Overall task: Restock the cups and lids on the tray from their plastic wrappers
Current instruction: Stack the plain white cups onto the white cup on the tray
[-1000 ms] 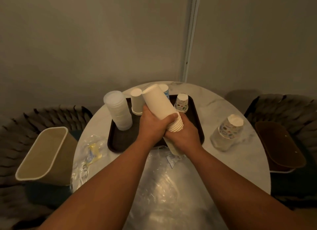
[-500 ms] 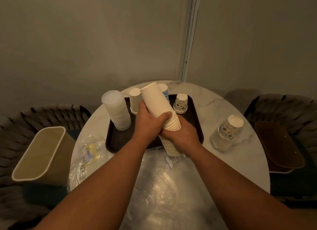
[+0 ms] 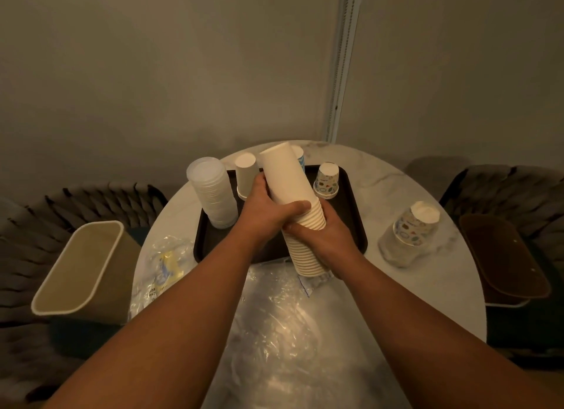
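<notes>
Over the dark tray (image 3: 355,241) I hold a long stack of plain white paper cups (image 3: 287,183), upside down and tilted. My left hand (image 3: 265,212) grips the upper portion of the stack. My right hand (image 3: 323,236) grips the lower portion (image 3: 305,256), which sits slightly pulled apart from the upper one. On the tray stand a stack of clear lids (image 3: 212,192), a white cup stack (image 3: 245,172) and a patterned cup stack (image 3: 327,179). A clear plastic wrapper (image 3: 274,326) lies spread on the table below my arms.
A wrapped stack of patterned cups (image 3: 412,231) lies on the marble table (image 3: 406,286) to the right. A crumpled wrapper (image 3: 161,265) sits at the left. A beige bin (image 3: 82,271) stands on the left chair, a brown bin (image 3: 503,259) on the right chair.
The upper portion in my left hand has slid up off the lower portion, so more of the lower rims show. The view has shifted slightly.
</notes>
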Demonstrator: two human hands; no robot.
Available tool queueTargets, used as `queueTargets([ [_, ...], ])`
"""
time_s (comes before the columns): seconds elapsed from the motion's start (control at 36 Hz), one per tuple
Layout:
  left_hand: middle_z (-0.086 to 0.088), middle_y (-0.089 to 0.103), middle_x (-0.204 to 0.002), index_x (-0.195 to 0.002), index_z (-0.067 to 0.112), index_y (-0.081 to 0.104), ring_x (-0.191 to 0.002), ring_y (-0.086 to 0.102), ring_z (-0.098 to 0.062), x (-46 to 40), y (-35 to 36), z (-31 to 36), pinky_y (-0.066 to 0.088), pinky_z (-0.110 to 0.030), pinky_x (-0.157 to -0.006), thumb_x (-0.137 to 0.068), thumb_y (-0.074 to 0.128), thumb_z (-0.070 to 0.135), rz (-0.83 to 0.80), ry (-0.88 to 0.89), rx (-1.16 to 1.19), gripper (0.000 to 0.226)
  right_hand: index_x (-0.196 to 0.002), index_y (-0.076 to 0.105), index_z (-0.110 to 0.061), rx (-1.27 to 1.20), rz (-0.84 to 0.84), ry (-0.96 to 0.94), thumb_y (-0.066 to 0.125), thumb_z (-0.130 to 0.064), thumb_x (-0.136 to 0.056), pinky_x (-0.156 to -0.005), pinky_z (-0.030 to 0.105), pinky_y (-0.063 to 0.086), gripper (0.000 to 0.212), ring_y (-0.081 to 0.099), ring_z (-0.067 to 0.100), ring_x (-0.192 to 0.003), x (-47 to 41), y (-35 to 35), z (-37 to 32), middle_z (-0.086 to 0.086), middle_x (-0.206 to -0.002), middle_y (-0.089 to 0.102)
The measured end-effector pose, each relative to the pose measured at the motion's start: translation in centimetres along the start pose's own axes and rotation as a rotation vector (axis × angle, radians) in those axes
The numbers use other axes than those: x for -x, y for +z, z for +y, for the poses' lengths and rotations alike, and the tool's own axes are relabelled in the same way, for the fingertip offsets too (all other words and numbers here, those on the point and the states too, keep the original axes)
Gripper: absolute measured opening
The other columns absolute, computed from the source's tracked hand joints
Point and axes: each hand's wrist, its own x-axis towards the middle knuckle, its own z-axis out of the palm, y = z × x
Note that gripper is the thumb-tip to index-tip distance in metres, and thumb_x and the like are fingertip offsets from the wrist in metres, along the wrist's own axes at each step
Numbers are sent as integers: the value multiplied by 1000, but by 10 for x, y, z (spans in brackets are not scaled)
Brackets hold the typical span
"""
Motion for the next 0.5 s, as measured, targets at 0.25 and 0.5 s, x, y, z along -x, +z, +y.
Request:
queueTargets([
  [0.25,3,58,-127,-135,25,41,-115,59,-19,-4,0,3,54,-48,-94,-58,87,40,112,33,-78,90,-124,53,-46,10,24,-14,86,-50,-65,-80,26,52,68,63,2,-95,-3,2,-6,-17,-107,66],
  [0.5,1,53,-133,-142,21,33,-118,55,-18,-6,5,5,51,-43,-99,-70,87,30,135,31,-131,91,-121,55,-46,67,110,-22,87,-52,-62,-73,23,49,68,62,-1,-91,-5,3,-5,-18,-102,66],
])
